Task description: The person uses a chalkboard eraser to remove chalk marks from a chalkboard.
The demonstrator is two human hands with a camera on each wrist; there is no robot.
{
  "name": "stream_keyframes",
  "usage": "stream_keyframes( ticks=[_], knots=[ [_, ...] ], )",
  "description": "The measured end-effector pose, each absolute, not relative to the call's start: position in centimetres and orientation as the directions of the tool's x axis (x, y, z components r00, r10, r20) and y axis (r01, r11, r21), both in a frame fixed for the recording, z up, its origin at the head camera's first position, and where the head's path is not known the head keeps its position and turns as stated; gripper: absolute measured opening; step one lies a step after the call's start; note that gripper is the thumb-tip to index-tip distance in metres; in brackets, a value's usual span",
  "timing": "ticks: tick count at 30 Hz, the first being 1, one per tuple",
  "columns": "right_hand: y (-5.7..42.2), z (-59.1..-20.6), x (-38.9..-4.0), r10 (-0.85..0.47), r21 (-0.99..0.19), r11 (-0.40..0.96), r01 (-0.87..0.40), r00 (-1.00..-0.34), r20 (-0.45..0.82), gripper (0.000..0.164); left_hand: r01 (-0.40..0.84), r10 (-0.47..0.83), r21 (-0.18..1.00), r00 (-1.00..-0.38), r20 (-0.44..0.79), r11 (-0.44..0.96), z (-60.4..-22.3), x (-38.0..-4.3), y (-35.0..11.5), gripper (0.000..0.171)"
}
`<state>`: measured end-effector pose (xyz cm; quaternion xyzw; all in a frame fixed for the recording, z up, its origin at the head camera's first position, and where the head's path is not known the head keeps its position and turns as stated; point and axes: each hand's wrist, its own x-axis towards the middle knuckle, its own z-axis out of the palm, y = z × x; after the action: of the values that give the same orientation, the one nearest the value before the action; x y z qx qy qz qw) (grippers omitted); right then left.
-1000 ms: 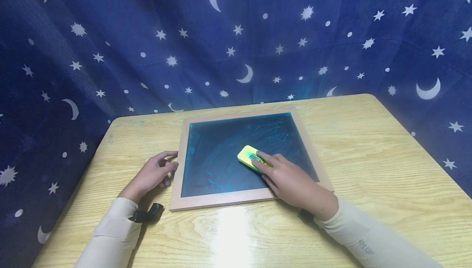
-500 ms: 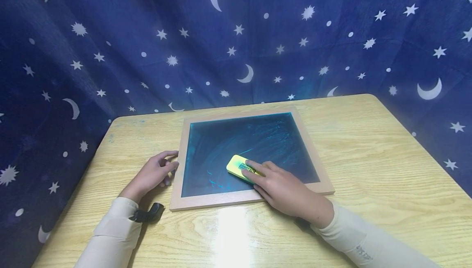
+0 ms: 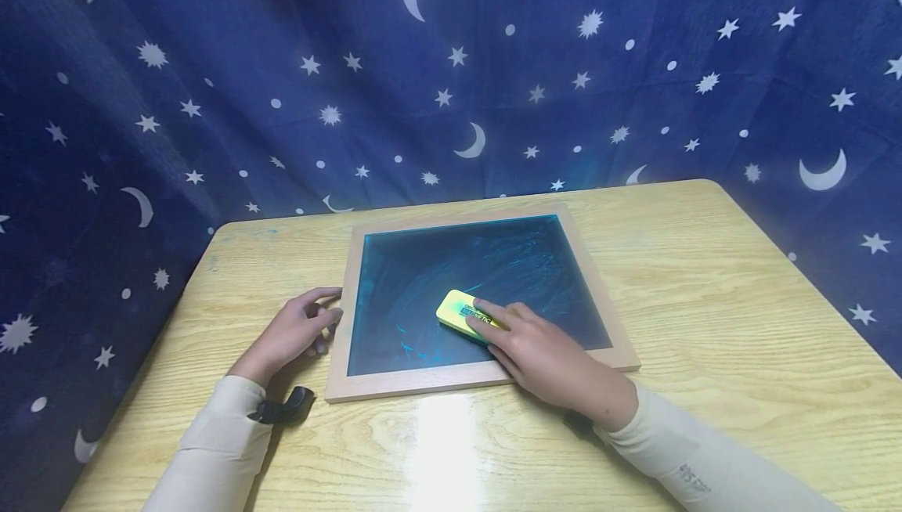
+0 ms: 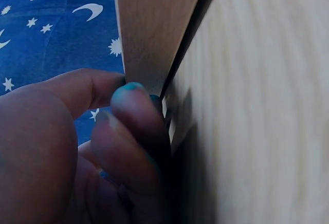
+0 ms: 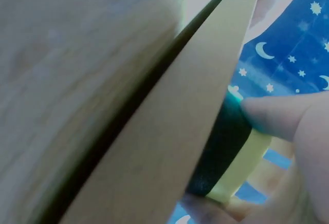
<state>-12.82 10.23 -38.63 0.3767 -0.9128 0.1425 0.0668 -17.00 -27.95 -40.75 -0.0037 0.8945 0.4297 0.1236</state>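
Note:
A framed chalkboard (image 3: 416,277) lies on the table, its dark surface bearing blue chalk smears and a few short strokes near the lower left. My right hand (image 3: 546,351) grips a yellow magnetic eraser (image 3: 458,310) by its right end, pressed on the board's lower middle. In the right wrist view the eraser's dark underside (image 5: 223,142) shows beyond the wooden frame (image 5: 169,100), with thumb and fingers on either side of it. My left hand (image 3: 292,332) touches the frame's left edge with its fingertips; blue chalk marks a fingertip (image 4: 128,93) in the left wrist view.
The light wooden table (image 3: 705,285) carries faint blue smudges at its back left. A dark blue curtain (image 3: 317,19) with moons and stars stands behind it and along both sides. Black wrist straps (image 3: 285,408) sit at the sleeves.
My right hand has slid the eraser left and toward me across the board, then slightly back up. A thin blue streak shows above the eraser. The left hand stays put.

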Motion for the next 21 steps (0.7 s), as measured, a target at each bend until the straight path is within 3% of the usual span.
stream_keyframes(
  ticks=[13, 21],
  knots=[
    [11.1, -38.8, -14.2, -0.493, -0.181, 0.827, -0.532, -0.842, 0.222, 0.047, -0.108, 0.103, 0.770, -0.970, -0.220, 0.629, -40.8, -17.0, -28.0, 0.052],
    [11.9, -38.5, -14.8, -0.445, -0.167, 0.865, -0.474, -0.876, 0.184, 0.047, -0.111, 0.100, 0.767, -0.970, -0.223, 0.632, -40.7, -16.9, -27.9, 0.053]
  ],
)
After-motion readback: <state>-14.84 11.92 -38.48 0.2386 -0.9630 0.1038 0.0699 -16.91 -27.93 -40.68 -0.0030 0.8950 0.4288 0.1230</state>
